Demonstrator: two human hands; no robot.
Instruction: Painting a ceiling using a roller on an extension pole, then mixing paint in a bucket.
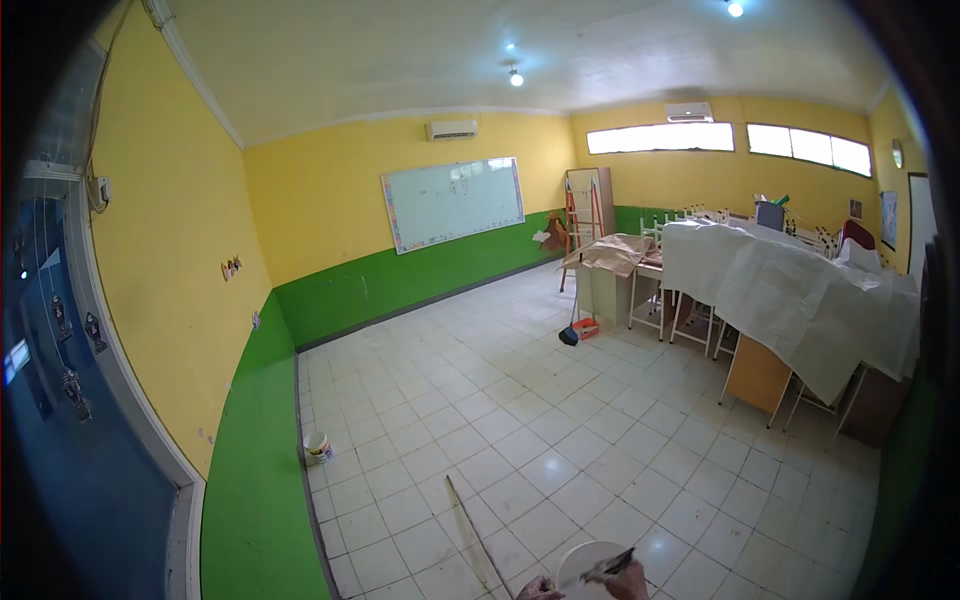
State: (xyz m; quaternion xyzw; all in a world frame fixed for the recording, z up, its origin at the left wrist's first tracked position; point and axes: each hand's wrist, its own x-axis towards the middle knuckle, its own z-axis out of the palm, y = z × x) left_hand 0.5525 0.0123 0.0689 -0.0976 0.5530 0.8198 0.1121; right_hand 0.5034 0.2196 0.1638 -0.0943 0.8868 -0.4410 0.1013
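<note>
At the lower edge, my right hand (629, 581) is closed round a flat tool (608, 566) with a dark end and a paler, blade-like part pointing left. Its exact kind is hard to make out. My left hand (538, 589) is just left of it, fingers curled, partly cut off by the picture's edge; what it grips is hidden. Under and behind the hands is a round white bucket (586, 549), its rim partly covered by the tool. A long thin stick (470, 526) runs over the tiles, its lower end close to my left hand.
A small white tub (318, 447) stands by the green-and-yellow left wall. Farther off are a broom (569, 335) and a red dustpan (586, 328). Stacked furniture under a pale sheet (770, 280) fills the right side. A ladder (582, 215) leans near a cabinet (597, 185).
</note>
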